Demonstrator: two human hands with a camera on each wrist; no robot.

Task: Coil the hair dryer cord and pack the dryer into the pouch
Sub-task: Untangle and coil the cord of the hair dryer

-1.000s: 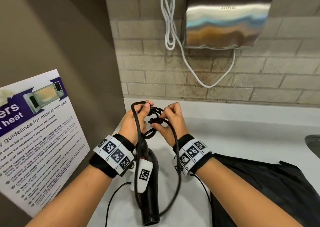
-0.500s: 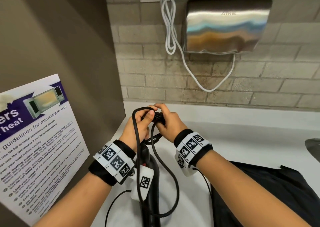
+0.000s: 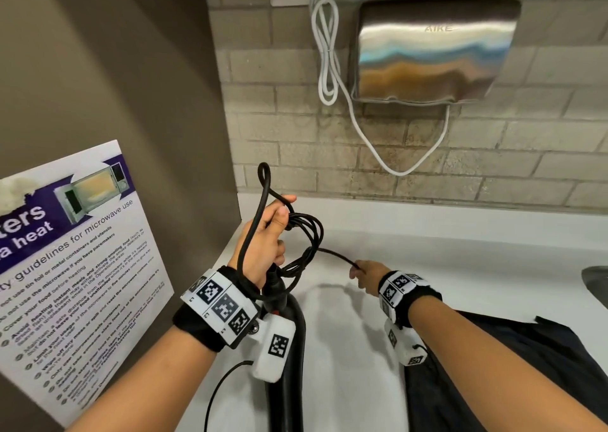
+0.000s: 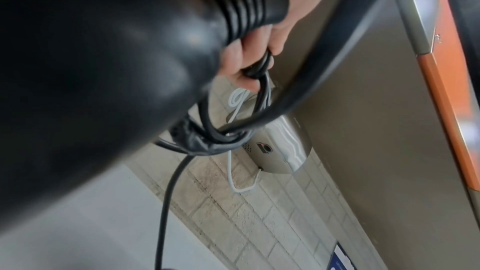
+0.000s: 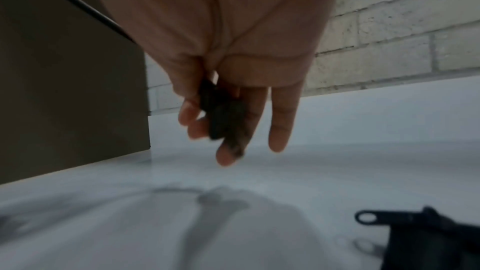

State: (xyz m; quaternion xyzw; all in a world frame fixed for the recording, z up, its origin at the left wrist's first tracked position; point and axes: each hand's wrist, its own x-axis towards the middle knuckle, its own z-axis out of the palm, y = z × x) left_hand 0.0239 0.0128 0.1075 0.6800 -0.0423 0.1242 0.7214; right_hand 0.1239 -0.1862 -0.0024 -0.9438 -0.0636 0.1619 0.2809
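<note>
My left hand (image 3: 266, 234) grips the bundled loops of the black cord (image 3: 309, 231) near the ribbed cord end of the hair dryer (image 3: 289, 382), whose black body hangs down toward the view's bottom edge. One loop sticks up above the fist. A single strand runs right to my right hand (image 3: 368, 275), which pinches the cord's plug end low over the counter. In the left wrist view the dryer (image 4: 91, 69) fills the left side and my fingers (image 4: 249, 52) curl round the cord (image 4: 262, 65). The right wrist view shows the dark plug (image 5: 221, 114) between thumb and fingers. The black pouch (image 3: 493, 366) lies on the counter under my right forearm.
A white counter (image 3: 460, 260) meets a brick wall. A steel hand dryer (image 3: 434, 50) and its white cable (image 3: 325, 53) hang above. A brown side panel with a microwave poster (image 3: 75, 267) closes the left. A sink edge (image 3: 595, 287) shows at far right.
Both hands were together at the coil. My right hand has drawn away to the right and down with the cord's end, stretching a strand out; the left still holds the loops.
</note>
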